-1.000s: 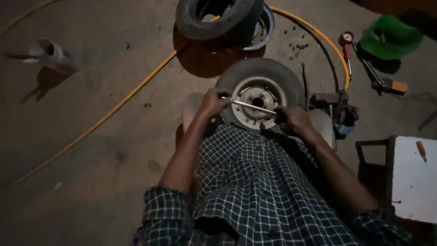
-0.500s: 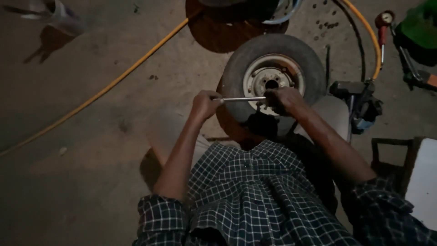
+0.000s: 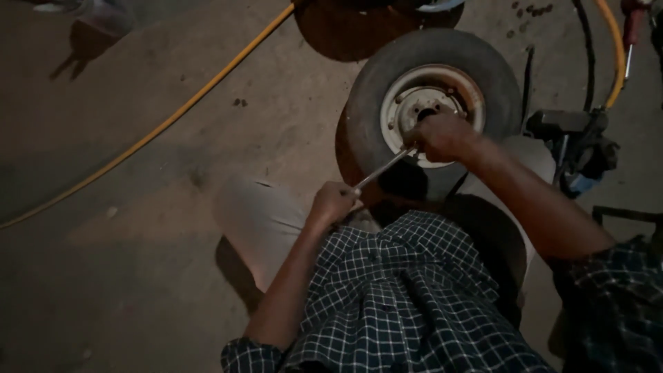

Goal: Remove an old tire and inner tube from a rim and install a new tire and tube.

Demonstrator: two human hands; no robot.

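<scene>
Over the wheel (image 3: 431, 103) on the floor, left hand (image 3: 331, 204) and right hand (image 3: 442, 136) both clenched around a thin metal rod (image 3: 383, 169)

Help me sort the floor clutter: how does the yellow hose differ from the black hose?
The yellow hose is bright and crosses the floor far left; the black hose is dark and shows only at upper right. The yellow hose lies nearly straight there; the black hose curves beside the wheel. Both lie on the floor.

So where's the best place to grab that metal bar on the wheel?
Grip the metal bar at its bare middle, coming from above. It slants from the left hand up to the right hand at the wheel hub; both ends are covered.
</scene>
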